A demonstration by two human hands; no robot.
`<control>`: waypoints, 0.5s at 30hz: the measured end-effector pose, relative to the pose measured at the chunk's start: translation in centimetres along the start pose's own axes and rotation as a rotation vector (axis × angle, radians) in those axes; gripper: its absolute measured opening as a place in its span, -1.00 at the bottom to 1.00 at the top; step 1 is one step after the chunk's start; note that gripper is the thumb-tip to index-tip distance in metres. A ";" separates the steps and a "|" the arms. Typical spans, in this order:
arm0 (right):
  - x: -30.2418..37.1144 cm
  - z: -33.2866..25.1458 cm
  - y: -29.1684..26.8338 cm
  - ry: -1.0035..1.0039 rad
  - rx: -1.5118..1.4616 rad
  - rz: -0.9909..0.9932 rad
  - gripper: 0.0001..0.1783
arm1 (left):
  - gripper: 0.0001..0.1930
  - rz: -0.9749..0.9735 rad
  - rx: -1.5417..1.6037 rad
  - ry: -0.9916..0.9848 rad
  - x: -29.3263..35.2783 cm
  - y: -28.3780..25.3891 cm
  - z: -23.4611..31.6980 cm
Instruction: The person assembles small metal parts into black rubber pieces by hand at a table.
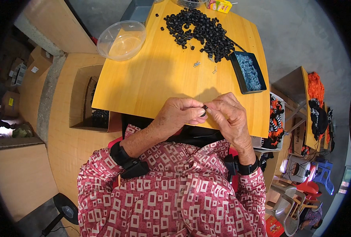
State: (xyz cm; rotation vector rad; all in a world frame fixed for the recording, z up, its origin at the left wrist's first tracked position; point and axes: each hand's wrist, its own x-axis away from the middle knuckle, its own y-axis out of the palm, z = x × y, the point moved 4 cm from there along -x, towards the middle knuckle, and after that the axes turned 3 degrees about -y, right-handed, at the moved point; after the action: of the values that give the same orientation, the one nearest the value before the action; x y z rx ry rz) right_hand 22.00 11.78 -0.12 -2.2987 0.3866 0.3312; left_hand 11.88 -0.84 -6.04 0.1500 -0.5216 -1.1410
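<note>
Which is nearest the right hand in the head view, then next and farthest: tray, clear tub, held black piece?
1. Black piece: at the right hand's fingertips, on its left.
2. Tray: beyond the hand, toward the table's right edge.
3. Clear tub: far left of the table.

Black piece [204, 111]: partly hidden by fingers [191, 103] | clear far tub [200, 4]: cut off by top edge | blue-grey bits [248, 73] in black tray [236, 72]: too small to identify
</note>
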 end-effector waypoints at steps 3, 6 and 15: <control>0.2 -1.0 0.0 -0.076 0.135 0.067 -0.83 | -0.72 -0.024 0.005 0.011 0.1 -0.2 0.0; 0.3 -1.0 -0.1 -0.065 0.085 0.061 -0.77 | -0.74 -0.005 0.025 0.037 0.1 0.2 0.4; 0.0 -1.7 0.5 -0.217 0.387 0.005 -0.58 | -0.75 0.026 -0.102 0.062 -0.2 -0.1 0.3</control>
State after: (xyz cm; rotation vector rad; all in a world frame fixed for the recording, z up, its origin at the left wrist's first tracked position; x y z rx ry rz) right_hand 22.04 10.19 0.70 -1.8636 0.3144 0.4607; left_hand 11.66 -0.70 -5.89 0.0899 -0.4085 -1.1311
